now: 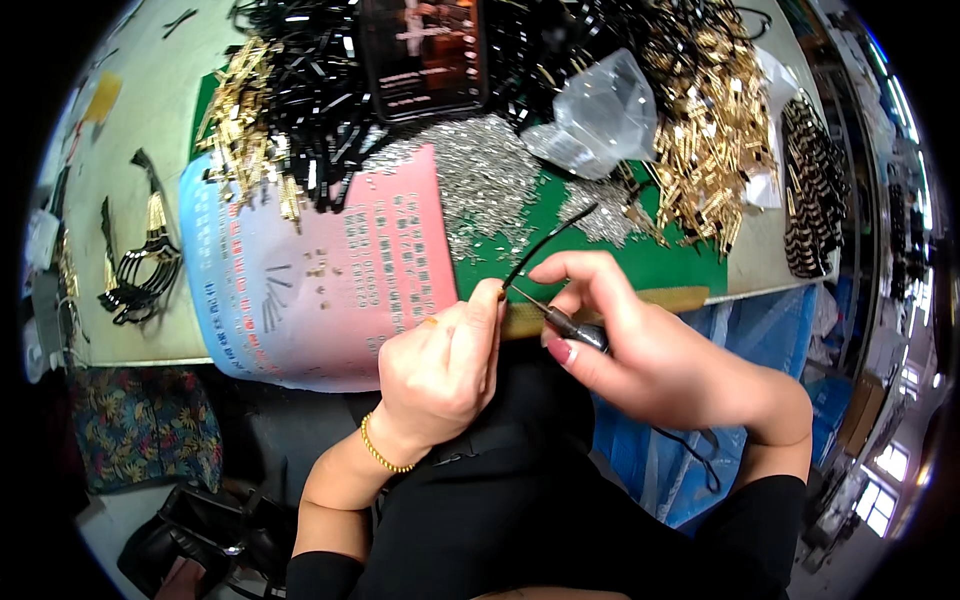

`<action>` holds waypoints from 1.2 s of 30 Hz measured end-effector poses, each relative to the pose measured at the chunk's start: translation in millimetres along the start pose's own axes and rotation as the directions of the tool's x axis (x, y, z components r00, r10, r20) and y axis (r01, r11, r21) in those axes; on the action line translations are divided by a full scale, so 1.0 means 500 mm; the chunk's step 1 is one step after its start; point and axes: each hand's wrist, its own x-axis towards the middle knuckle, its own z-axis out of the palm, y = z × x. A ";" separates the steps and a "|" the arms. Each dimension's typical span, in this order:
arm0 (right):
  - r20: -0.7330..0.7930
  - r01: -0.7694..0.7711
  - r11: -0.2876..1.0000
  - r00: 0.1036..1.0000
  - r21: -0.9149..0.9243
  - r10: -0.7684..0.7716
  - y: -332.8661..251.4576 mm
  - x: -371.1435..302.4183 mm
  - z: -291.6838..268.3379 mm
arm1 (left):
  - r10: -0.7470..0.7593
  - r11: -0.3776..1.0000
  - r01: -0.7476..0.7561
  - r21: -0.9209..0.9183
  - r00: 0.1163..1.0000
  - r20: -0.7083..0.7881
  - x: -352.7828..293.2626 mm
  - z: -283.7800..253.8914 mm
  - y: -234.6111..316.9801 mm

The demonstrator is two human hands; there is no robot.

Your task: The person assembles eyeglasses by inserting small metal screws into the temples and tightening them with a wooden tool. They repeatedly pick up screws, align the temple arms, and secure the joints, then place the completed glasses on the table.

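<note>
My left hand [440,365] pinches one end of a thin black strap [550,235] between thumb and forefinger. The strap's free end slants up to the right, above the green mat [690,265]. A small gold bit shows at the pinched end, mostly covered by my fingertips. In my right hand [650,350] is a screwdriver-like tool [565,325] with a dark handle and a thin metal shaft. Its tip points at the pinched end of the strap; whether they touch I cannot tell. Both hands are over the table's front edge.
Beyond my hands lie heaps of silver pins [490,170], gold clasps [715,140] and black strips [310,80]. A phone [425,60] and a clear plastic bag [605,115] rest among them. A pink-and-blue printed sheet [320,300] overhangs the edge. Bundled straps [145,270] lie left, striped ones [805,190] right.
</note>
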 end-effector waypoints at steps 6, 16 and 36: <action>0.013 0.139 0.887 0.989 -0.440 -0.148 -0.054 0.118 0.009 | -0.614 0.789 0.564 -0.244 0.746 -0.259 0.041 -0.126 -0.095; -0.109 0.284 0.551 0.812 -0.785 -0.573 -0.095 0.350 0.059 | -0.729 0.661 0.750 0.024 0.649 -0.218 0.081 -0.234 -0.283; -0.450 -0.142 0.990 0.883 0.019 0.135 0.095 -0.078 -0.047 | -0.623 0.460 0.472 -0.752 0.775 0.106 0.012 -0.148 -0.187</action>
